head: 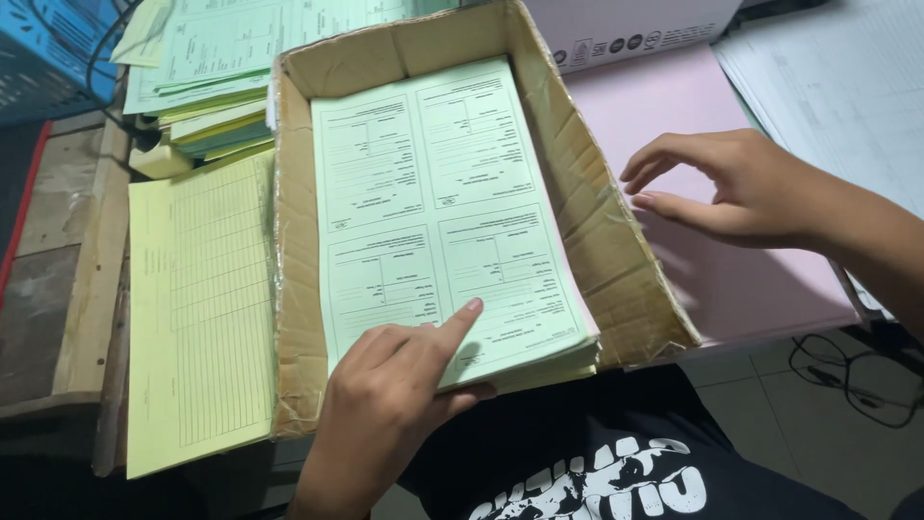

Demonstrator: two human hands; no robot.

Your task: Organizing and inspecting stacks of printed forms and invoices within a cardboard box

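Shallow brown cardboard box (577, 193) at the bench's middle, worn and taped, white printed carton (626, 29) behind it at the far edge, blue crate (43, 53) at the far left corner

Head camera, looking steeply down, close

Worn wooden table (82, 250): carrying shallow cardboard tray (587, 221), yellow ruled forms (197, 308) just beside it, stacked green papers (207, 72), pink sheets (717, 279), white sheets (837, 87).
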